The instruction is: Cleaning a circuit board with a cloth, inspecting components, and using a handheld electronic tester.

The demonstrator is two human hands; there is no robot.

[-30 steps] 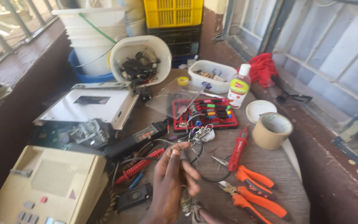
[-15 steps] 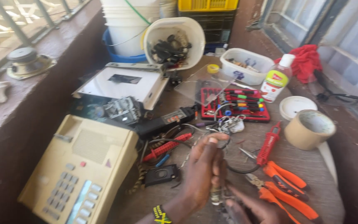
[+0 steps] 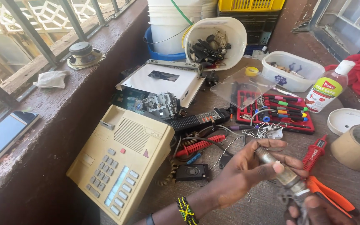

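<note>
Head view, and the bench is properly cluttered. Lower right of the frame: the left hand (image 3: 251, 168) is wrapped around a small dull metal cylinder (image 3: 276, 167), thumb pressed on its side, with a beaded bracelet (image 3: 186, 210) on that wrist. The right hand (image 3: 313, 210) only pokes in at the bottom edge, fingers closed on the lower end of the same cylinder, though most of that hand is cut off. Orange-handled pliers (image 3: 328, 193) lie just beside it. Left of center is a beige desk phone (image 3: 121, 160), and a small black speaker (image 3: 192, 171) sits near the left hand. Upper middle has a red tray of screwdriver bits (image 3: 276, 110), and a roll of tape (image 3: 357, 148) sits at the right edge.
</note>
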